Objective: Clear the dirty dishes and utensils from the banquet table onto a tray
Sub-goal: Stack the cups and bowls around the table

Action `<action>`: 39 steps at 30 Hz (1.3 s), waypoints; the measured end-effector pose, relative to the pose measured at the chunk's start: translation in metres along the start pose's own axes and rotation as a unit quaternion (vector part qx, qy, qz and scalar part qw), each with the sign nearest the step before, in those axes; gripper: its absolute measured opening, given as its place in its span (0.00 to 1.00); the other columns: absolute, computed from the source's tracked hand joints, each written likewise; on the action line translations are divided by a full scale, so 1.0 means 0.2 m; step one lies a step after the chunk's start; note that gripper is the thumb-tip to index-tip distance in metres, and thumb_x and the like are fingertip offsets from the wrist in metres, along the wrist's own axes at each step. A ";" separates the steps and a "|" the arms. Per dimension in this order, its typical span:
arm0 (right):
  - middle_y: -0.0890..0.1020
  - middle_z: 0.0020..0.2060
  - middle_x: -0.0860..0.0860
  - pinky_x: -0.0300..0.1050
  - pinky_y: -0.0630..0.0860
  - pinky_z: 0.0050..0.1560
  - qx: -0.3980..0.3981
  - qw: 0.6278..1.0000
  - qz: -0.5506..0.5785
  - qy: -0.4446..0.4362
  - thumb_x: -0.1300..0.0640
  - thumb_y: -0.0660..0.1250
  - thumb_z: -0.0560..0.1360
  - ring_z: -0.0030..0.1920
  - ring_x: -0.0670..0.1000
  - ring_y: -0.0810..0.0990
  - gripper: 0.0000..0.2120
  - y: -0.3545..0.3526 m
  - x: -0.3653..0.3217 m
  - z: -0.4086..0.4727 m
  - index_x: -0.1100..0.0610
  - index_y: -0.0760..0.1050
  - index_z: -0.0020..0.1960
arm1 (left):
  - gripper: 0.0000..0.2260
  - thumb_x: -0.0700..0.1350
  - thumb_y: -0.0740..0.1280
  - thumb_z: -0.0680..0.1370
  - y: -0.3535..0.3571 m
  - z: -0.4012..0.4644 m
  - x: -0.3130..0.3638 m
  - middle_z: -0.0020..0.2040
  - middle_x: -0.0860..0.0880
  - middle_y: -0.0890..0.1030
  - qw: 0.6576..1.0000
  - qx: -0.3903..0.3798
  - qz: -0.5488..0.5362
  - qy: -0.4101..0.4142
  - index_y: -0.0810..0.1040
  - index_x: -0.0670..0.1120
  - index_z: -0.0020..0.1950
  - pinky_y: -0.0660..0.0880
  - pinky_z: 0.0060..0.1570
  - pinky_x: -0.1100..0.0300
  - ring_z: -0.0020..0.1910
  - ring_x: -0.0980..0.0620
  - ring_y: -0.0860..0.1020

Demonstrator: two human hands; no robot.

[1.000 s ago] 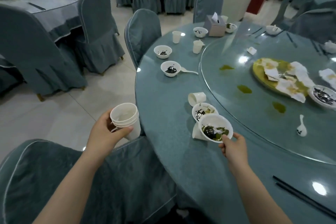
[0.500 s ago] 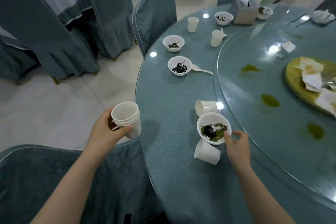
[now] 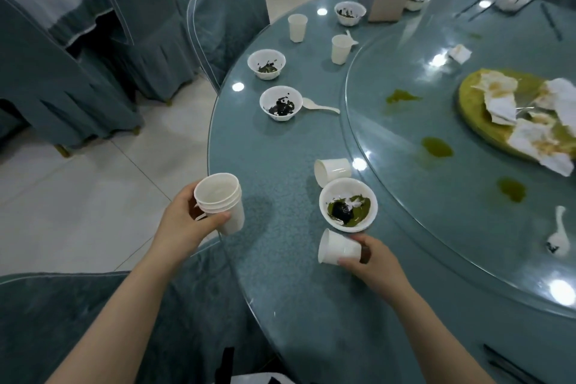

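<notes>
Cups, disposable, white: I am logging a nested stack of cups [image 3: 222, 203] held upright in the left hand [image 3: 190, 221], fingers wrapping its wall, off the near edge of the banquet table [image 3: 280, 274]. Right hand [image 3: 371, 262] is curling thumb and fingers round the base end of a tipped cup [image 3: 338, 248], mouth pointing left, just below the dirty bowl [image 3: 348, 205]. A second tipped cup [image 3: 332, 170] is lying just above that bowl, close against its far rim. Bowl is holding dark and green scraps. Two more dirty bowls [image 3: 281, 102], two upright cups [image 3: 297, 27] and a spoon [image 3: 319, 106] are waiting farther along the rim. No tray is showing. I am judging the cups very light, thin-walled and easily crushed, so a gentle hold round the wall near the base is suiting them; the bowl is calling for a level carry by its rim, contents being loose
</notes>
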State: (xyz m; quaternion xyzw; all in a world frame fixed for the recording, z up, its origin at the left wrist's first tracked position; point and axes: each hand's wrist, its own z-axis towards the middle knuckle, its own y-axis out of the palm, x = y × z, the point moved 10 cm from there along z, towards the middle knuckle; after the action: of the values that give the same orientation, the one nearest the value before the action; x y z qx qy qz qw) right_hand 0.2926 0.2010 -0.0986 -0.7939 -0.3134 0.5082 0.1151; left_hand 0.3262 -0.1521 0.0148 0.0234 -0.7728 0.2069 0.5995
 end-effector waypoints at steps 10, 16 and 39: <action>0.70 0.50 0.42 0.36 0.65 0.53 -0.027 0.990 -0.116 -0.071 0.56 0.74 0.63 0.56 0.47 0.69 0.29 0.28 -0.26 0.07 0.51 0.71 0.63 | 0.29 0.38 0.77 0.67 -0.18 -0.07 -0.05 0.55 0.58 0.78 1.000 0.026 -0.002 -0.012 0.71 0.56 0.62 0.73 0.45 0.66 0.50 0.63 0.77; 0.73 0.49 0.45 0.38 0.68 0.50 -0.050 0.986 -0.109 -0.119 0.53 0.72 0.61 0.55 0.48 0.73 0.24 0.56 -0.48 0.13 0.51 0.72 0.56 | 0.28 0.41 0.78 0.67 -0.25 -0.12 -0.07 0.53 0.62 0.77 0.999 0.037 0.021 -0.018 0.69 0.63 0.58 0.73 0.37 0.75 0.48 0.69 0.76; 0.77 0.61 0.49 0.42 0.68 0.63 0.038 0.980 -0.077 -0.182 0.59 0.68 0.73 0.62 0.49 0.74 0.21 0.12 -0.72 0.38 0.55 0.72 0.65 | 0.32 0.41 0.79 0.64 0.23 0.14 -0.04 0.57 0.60 0.76 0.997 -0.058 0.045 0.020 0.68 0.62 0.59 0.72 0.57 0.64 0.57 0.59 0.75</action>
State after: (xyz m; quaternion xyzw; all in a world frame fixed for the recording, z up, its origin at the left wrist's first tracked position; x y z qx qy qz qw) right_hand 0.1948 0.0837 -0.0398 -0.6568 -0.3696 0.6452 0.1254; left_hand 0.2892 -0.1210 -0.0115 -0.0508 -0.7718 0.1890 0.6050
